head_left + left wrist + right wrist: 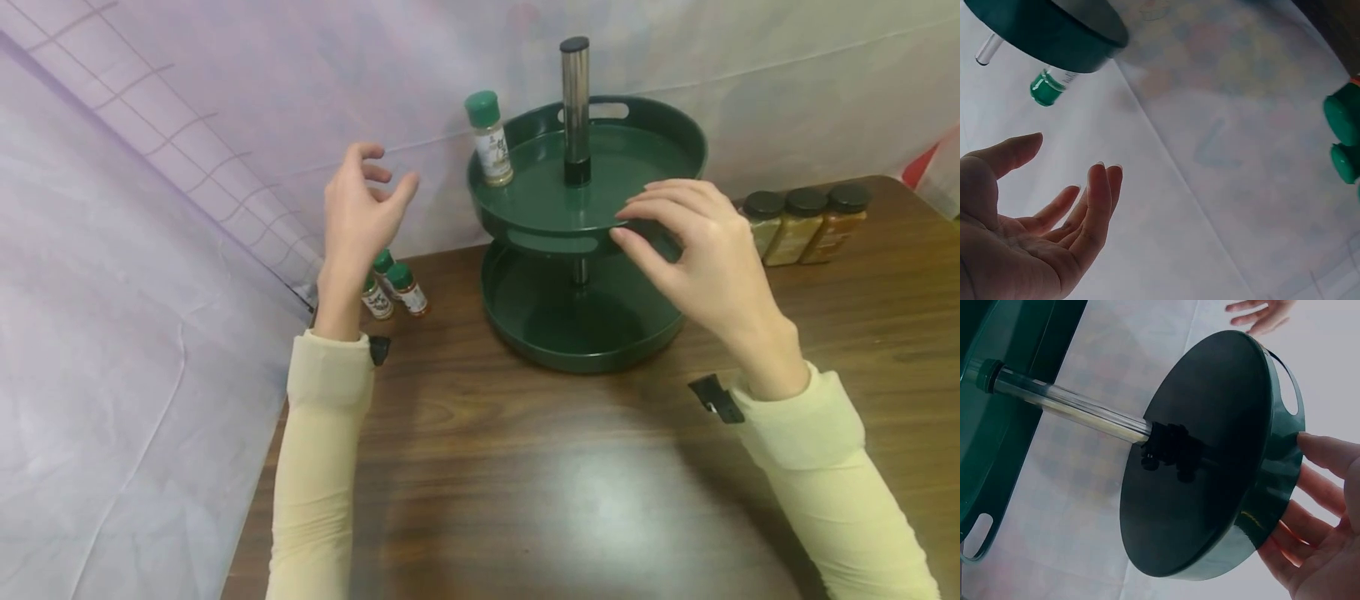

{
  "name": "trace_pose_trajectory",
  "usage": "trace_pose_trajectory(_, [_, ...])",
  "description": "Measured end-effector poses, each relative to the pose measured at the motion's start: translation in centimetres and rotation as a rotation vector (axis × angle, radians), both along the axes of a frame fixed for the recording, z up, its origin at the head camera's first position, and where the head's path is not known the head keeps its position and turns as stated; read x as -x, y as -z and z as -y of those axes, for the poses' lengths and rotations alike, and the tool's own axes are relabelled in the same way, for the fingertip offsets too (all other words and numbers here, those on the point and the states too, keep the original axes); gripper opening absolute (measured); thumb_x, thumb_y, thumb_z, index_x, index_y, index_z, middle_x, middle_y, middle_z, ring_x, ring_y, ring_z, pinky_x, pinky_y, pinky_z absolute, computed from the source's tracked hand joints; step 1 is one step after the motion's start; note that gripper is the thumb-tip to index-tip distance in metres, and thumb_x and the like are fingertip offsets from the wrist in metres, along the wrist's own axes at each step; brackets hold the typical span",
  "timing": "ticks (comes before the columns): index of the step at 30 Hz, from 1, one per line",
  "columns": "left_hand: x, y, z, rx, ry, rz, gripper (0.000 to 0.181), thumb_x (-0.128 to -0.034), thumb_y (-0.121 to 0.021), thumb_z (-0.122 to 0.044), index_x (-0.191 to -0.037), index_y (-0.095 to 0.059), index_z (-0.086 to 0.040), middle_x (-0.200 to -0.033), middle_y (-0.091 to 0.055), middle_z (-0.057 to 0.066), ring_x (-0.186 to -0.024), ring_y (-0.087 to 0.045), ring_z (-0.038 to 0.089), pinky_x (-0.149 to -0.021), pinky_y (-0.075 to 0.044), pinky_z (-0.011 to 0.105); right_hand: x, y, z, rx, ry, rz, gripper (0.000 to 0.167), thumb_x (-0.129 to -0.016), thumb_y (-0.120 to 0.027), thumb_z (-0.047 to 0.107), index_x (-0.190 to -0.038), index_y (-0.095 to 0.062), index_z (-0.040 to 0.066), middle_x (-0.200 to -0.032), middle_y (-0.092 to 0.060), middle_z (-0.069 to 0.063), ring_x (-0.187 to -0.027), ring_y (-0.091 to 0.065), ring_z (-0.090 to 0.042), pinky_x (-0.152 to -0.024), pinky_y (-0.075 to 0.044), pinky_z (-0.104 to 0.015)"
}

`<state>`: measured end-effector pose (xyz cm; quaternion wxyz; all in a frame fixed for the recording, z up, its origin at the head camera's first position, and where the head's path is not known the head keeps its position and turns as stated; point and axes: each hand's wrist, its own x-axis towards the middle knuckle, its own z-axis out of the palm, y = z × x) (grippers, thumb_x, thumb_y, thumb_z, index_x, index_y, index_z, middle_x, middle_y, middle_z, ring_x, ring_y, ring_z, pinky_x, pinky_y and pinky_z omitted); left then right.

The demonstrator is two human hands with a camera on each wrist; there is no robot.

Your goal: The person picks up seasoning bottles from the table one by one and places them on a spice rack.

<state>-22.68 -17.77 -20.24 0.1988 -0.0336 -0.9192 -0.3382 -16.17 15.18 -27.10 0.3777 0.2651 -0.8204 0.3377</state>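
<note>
A green two-tier turntable tray (pixel 577 217) with a metal centre post stands on the wooden table. My right hand (pixel 697 242) is at the front right of its upper tier; the thumb lies on the outer wall and the fingers bend over the rim, seen also in the right wrist view around the tray's wall (pixel 1279 469). A green-capped spice jar (pixel 492 150) stands upright on the upper tier's left side. Left of the tray, my left hand (pixel 363 204) hangs in the air, fingers loosely bent, holding nothing. The lower tier (pixel 585 325) bears no jars in its visible part.
Several green-capped jars (pixel 407 292) stand at the table's back left, partly behind my left wrist. To the right, three black-capped spice jars (pixel 795 229) form a row near the back edge. A pale cloth backdrop (pixel 420 75) hangs close behind.
</note>
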Motion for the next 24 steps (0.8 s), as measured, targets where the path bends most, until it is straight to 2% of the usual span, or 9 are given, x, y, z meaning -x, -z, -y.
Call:
trace_pose_trajectory(4, [0.0,1.1,0.9,-0.006,-0.009,-0.006,0.056,-0.0974,-0.065,-0.039,-0.141,-0.051,-0.007,-0.123,-0.065,0.015,-0.104,-0.065,0.028,-0.088,-0.053,0.041,0.0,-0.1,0.0,0.0,0.001,-0.003,0.019,-0.086,-0.081,0.01,-0.103,-0.077,0.001,-0.109,-0.072,-0.016,-0.113,-0.059,-0.035,-0.105,-0.043,-0.048])
trace_pose_trajectory(12, [-0.1,3.9,3.0,-0.016,-0.037,-0.007,0.056,-0.0972,-0.065,-0.039,-0.138,-0.053,-0.003,-0.12,-0.065,0.02,-0.104,-0.066,0.034,-0.089,-0.053,0.046,0.0,0.0,0.1,-0.006,0.0,0.017,0.019,-0.087,-0.081,0.01,-0.104,-0.077,0.001,-0.11,-0.071,-0.015,-0.115,-0.059,-0.035,-0.105,-0.042,-0.049])
trace_pose_trajectory(18, [-0.2,5.8,4.0,-0.023,-0.05,0.019,0.056,-0.0971,-0.065,-0.038,-0.137,-0.053,-0.002,-0.122,-0.064,0.022,-0.105,-0.065,0.034,-0.089,-0.053,0.048,0.0,0.0,0.0,0.0,0.005,0.009,0.019,-0.087,-0.081,0.01,-0.103,-0.077,0.001,-0.109,-0.072,-0.015,-0.115,-0.059,-0.035,-0.105,-0.043,-0.048])
trace_pose_trajectory(24, [0.1,7.8,4.9,-0.019,-0.05,0.035,0.054,-0.0971,-0.066,-0.034,-0.136,-0.053,0.001,-0.119,-0.065,0.023,-0.097,-0.066,0.035,-0.083,-0.054,0.047,0.0,-0.1,0.0,0.005,0.004,0.001,0.018,-0.086,-0.08,0.009,-0.102,-0.077,0.0,-0.107,-0.073,-0.016,-0.115,-0.06,-0.036,-0.106,-0.043,-0.047])
